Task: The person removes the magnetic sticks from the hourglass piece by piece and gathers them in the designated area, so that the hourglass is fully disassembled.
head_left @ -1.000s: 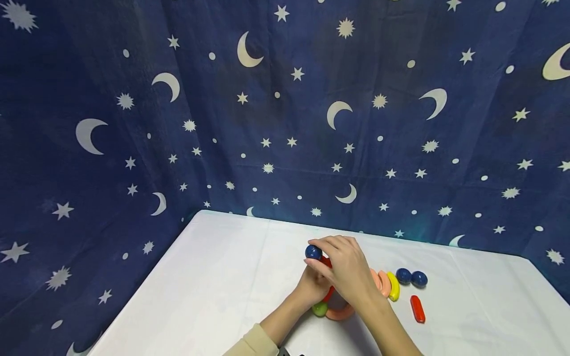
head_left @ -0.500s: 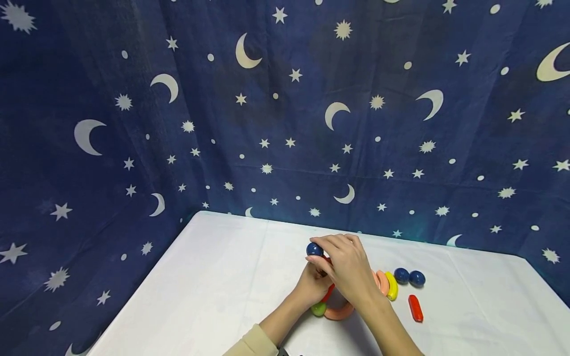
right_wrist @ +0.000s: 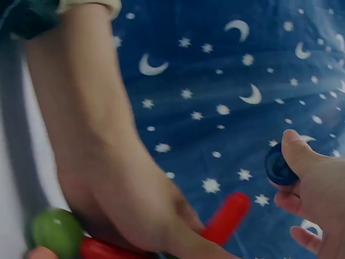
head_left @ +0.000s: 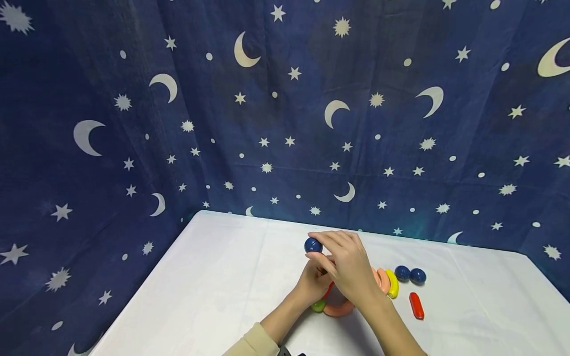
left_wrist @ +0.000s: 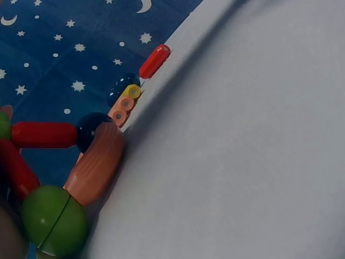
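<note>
Between the thumb and fingers of my right hand, a dark blue ball is pinched above my left hand. My left hand grips a construction-toy frame of rods and balls; its fingers are partly hidden. The right wrist view shows a red rod sticking up past that hand, with a gap between it and the pinched ball. Low on the frame are a green ball, another red rod, a curved orange piece and a second blue ball.
Right of the hands, curved orange pieces and a yellow one lie in a row on the white table. Beyond them are two blue balls and a loose red rod. A starry curtain hangs behind.
My right hand has risen slightly with the blue ball. The red rod seen just beneath the ball earlier is hidden there now in the head view. My left hand stays nearly in place.
</note>
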The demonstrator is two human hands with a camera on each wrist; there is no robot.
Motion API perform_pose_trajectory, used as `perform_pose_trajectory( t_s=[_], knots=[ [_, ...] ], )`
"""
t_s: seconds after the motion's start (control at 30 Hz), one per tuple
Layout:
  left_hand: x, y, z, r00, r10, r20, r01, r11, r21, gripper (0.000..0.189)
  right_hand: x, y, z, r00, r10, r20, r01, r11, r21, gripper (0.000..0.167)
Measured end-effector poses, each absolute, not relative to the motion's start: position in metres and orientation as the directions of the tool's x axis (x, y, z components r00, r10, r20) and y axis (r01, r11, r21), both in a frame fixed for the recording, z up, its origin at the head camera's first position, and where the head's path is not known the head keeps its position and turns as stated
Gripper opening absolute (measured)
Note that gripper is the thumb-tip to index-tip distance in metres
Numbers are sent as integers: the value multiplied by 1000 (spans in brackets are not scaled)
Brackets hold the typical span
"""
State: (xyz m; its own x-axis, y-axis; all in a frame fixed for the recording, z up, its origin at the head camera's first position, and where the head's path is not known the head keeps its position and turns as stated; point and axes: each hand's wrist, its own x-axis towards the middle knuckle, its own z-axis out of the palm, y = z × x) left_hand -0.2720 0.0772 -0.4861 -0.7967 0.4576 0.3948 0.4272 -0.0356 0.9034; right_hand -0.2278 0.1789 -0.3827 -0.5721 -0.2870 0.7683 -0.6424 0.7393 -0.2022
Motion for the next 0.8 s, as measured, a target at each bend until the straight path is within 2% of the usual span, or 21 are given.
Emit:
perform_pose_trajectory(
  t_s=[0.2, 0.4, 0.57, 0.67, 0.8],
  knots=[
    [-259, 75, -465, -811, 472, 346, 373, -38, 927, 22, -227, 211, -377, -642, -192, 742, -582, 752, -309, 44],
    [-252, 75, -456, -826, 476, 303, 313, -59, 948, 28, -221, 255, -376, -695, -142, 705, -500, 800, -332, 49],
    [-253, 76, -459, -837, 461, 295, 297, -70, 952, 26, -216, 297, -377, -760, -24, 650, -361, 847, -391, 49],
    [-253, 75, -459, -843, 453, 291, 293, -67, 954, 27, -216, 325, -383, -819, 31, 572, -271, 859, -435, 46],
    [-252, 73, -458, -846, 444, 297, 296, -72, 952, 27, -216, 363, -398, -915, 95, 392, -121, 862, -492, 44]
  ],
)
